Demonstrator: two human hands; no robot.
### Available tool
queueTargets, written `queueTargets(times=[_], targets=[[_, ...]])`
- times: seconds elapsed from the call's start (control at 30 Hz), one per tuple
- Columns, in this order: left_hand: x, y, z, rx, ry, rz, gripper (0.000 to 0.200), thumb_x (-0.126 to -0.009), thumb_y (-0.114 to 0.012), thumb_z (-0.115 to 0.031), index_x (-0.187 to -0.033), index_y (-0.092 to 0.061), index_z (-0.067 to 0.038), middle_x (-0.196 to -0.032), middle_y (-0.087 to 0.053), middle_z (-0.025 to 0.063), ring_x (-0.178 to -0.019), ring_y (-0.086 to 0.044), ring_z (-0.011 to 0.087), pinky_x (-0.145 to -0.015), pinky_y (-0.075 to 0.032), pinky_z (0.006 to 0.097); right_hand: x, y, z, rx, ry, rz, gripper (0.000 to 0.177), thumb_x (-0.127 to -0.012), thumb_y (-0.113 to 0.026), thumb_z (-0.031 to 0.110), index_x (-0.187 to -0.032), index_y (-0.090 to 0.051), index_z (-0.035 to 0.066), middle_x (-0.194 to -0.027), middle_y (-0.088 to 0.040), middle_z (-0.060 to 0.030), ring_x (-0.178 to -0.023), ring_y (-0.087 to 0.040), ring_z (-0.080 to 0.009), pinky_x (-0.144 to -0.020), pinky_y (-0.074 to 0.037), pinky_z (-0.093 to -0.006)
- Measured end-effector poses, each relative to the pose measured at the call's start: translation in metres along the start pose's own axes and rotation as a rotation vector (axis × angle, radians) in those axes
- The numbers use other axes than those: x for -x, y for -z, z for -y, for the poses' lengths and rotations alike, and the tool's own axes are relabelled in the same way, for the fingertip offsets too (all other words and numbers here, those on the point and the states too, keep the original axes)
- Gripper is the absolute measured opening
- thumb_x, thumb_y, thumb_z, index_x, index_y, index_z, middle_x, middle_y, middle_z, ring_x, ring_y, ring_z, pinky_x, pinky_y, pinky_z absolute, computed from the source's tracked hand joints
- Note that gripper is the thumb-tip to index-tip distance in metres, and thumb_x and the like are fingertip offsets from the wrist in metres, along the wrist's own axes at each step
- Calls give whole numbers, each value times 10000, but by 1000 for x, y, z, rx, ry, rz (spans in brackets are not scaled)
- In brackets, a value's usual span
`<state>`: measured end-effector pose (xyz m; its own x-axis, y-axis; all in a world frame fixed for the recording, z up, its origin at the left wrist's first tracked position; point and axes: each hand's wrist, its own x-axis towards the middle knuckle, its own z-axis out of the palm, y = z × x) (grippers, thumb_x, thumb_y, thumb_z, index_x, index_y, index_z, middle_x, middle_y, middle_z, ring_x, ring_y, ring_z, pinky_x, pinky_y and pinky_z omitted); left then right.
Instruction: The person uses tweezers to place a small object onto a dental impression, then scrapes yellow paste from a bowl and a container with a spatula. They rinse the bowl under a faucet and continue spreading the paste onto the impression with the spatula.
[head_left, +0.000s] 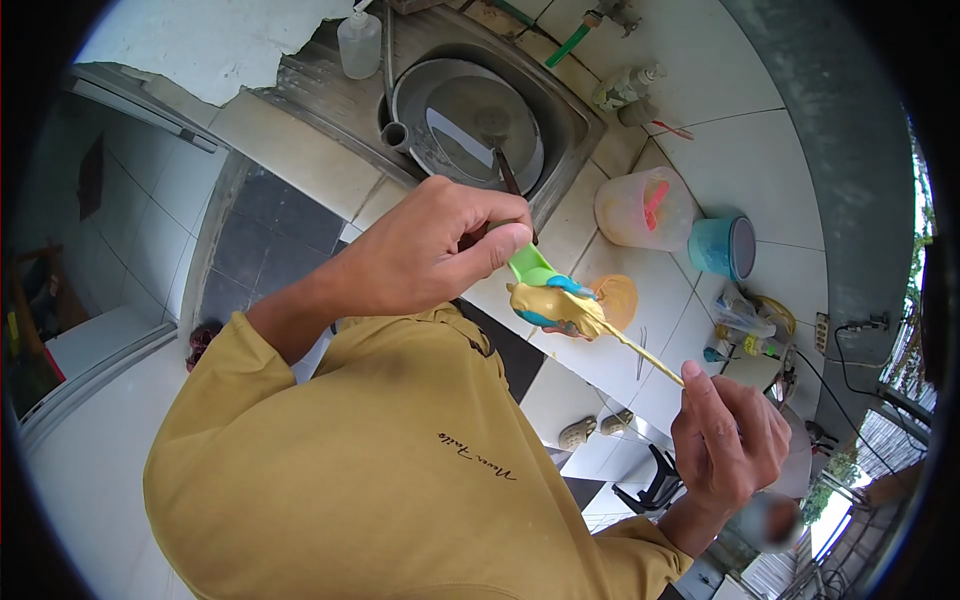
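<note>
My left hand (435,250) pinches a light-green piece (530,264) between thumb and finger. Against its lower end is a lump coated in yellow (555,306) with blue patches; its exact form is hard to make out. A thin yellow-coated stick (645,354) runs from the lump down to my right hand (730,430), whose fingers are closed on its far end. Below and behind the lump, an orange-yellow round shape (616,300) lies on the white tiled counter (660,285).
A metal sink (575,130) holds a large round basin (470,120) with liquid and a dark-handled tool. Near the wall stand a whitish tub (625,210), a blue tub (710,247) and bottles (622,88). A soap bottle (359,45) stands beside the sink.
</note>
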<state>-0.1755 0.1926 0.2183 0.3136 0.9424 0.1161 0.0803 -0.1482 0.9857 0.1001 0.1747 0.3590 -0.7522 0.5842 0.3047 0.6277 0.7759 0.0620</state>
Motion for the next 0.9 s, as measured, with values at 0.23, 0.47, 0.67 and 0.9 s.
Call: queueTargets(times=[0.23,0.47,0.67,0.9], targets=[[0,2,-1,-23,14,-3,304,-977,-501,-214,-777,-531,13,-577,-411,19,-541,-374,83,-501,-334,263,-3,-1,0,6,0,7,539,-513,-701,-33,-1031,-745,111,-668,-580,-35,-501,-498,-143,-448,-378,-263],[-1,3,2,-16,17,-13,310,-982,-497,-219,-774,-527,9,-579,-412,11,-544,-371,76,-502,-333,261,-4,-1,-1,22,2,3,523,-513,-703,-9,-1016,-752,127,-668,-580,-34,-506,-511,-144,-453,-378,-263],[-1,2,3,62,16,-14,318,-993,-488,-229,-772,-523,-3,-591,-391,-20,-550,-347,56,-494,-304,245,-3,-2,-3,18,-11,-11,507,-524,-701,-1,-1011,-752,127,-666,-580,-36,-508,-517,-146,-456,-386,-268],[1,0,4,195,84,6,299,-1009,-473,-229,-802,-518,-18,-607,-351,-61,-548,-288,22,-481,-239,212,2,-2,-9,-16,-22,-45,526,-521,-698,-40,-1026,-743,97,-655,-575,-43,-501,-516,-148,-453,-391,-262]])
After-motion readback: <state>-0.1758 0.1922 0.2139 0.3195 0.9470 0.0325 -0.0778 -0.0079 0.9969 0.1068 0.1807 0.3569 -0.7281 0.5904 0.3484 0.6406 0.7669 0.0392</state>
